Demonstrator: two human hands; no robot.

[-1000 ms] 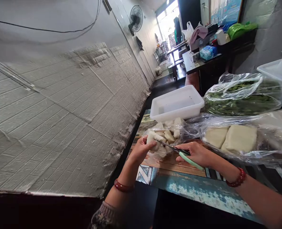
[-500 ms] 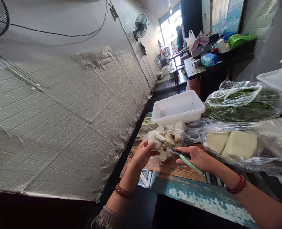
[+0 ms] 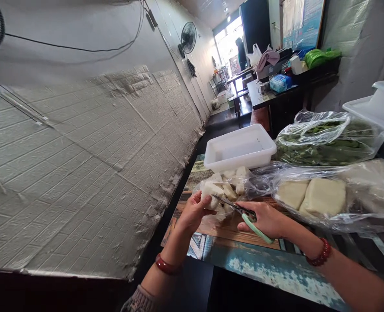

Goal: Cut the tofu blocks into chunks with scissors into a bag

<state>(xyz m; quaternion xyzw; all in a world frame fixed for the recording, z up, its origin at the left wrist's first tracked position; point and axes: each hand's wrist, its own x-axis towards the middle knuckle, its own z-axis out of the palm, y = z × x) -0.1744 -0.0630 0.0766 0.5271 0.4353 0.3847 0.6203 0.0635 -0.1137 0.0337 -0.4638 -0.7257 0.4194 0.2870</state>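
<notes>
So the left hand (image 3: 193, 210) has a soft-looking off-white block (image 3: 210, 190) pinched between thumb and fingers, and the right hand (image 3: 267, 220) is wrapped around a pair of dark-bladed scissors with pale green handles (image 3: 256, 229). The blade tips are right up at the block, though I can't tell if they're actually biting in. Just beyond the left-hand grip there's a heap of cut off-white chunks (image 3: 230, 192) on crinkled clear plastic, and past that sits a white rectangular plastic tub (image 3: 243, 162). Off to the right, beyond the scissors hand, two bigger off-white slabs (image 3: 325, 197) lie in clear plastic, with a clear bag of leafy greens (image 3: 324, 151) behind them.
</notes>
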